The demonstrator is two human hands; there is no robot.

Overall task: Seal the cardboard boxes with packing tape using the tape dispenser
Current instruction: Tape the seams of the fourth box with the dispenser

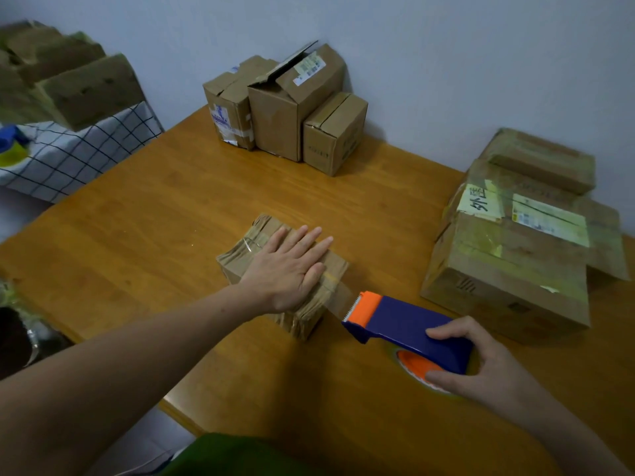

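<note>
Blue-orange tape dispenser [405, 324] joined by clear tape [338, 298] to small box [247, 250].

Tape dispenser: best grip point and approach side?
Take the tape dispenser by its wide blue rear, around the roll, coming from the near right, as the right hand does: thumb on top, fingers on the orange roll side. The toothed orange cutter points at the small box with tape stretched to it, so keep clear of that end.

Plain pale grey-blue wall [446, 46], orange-brown wooden table [154, 218], white cloth [86, 149] with dark grid at left, soft even light
</note>
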